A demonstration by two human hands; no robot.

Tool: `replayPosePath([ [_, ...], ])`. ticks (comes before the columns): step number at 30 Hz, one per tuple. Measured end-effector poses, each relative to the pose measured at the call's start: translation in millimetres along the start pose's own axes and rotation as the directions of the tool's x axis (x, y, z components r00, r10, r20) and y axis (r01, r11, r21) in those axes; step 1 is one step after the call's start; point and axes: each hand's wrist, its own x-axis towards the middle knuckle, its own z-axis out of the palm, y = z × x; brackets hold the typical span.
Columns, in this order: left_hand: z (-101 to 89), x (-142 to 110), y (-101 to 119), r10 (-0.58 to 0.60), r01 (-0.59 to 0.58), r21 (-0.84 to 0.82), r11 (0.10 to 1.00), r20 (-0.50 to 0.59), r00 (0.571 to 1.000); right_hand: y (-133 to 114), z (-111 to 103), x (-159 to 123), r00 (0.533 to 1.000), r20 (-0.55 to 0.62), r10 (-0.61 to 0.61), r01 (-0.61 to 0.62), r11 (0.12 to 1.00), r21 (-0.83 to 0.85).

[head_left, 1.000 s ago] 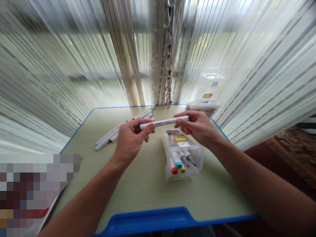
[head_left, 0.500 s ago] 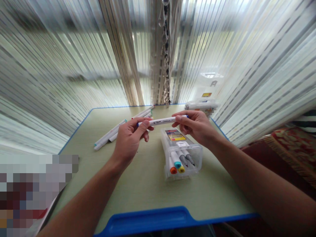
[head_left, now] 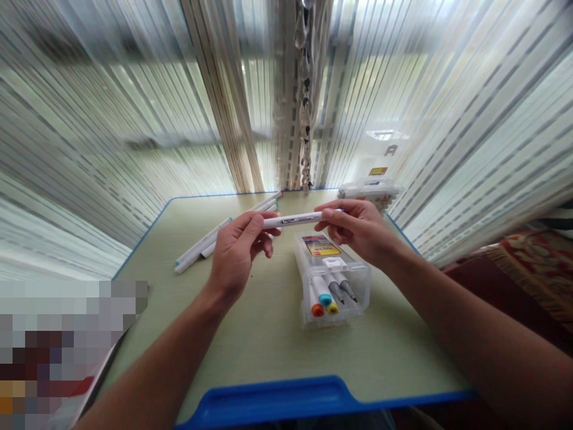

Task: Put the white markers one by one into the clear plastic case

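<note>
A white marker (head_left: pixel 298 220) with a printed label lies level between my two hands, raised over the table. My left hand (head_left: pixel 237 248) pinches its left end, hiding that tip. Thumb and fingers of my right hand (head_left: pixel 353 230) grip the right end, where a bit of blue shows. Below my right hand lies a clear plastic marker box (head_left: pixel 335 275), its near end open. Orange, teal and yellow marker ends show inside it, beside grey pointed tips. Several loose white markers (head_left: pixel 199 248) rest on the table behind my left hand.
The pale green table (head_left: pixel 264 346) has a blue edge and a blue trough (head_left: pixel 273 397) at its front. A second clear case (head_left: pixel 371 191) stands at the back right corner. String curtains (head_left: pixel 134 107) hang around the table. A red patterned cloth (head_left: pixel 532 275) lies to the right.
My left fingers have shifted slightly on the marker, and the blue at its left end is now covered. The whole view has moved a little; both hands still hold the marker.
</note>
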Motion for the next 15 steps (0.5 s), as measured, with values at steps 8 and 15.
replayPosePath([
  [8,0.3,-0.3,-1.1,0.039,-0.036,0.148,0.988,-0.014,0.999,0.5,-1.7,-0.8,1.0,0.01,-0.008,0.008,1.0,-0.016],
  [15,1.5,-0.5,-0.1,0.082,-0.069,0.268,0.961,-0.038,0.996,0.3,-0.3,-1.1,1.0,-0.017,-0.006,0.006,0.999,-0.045],
])
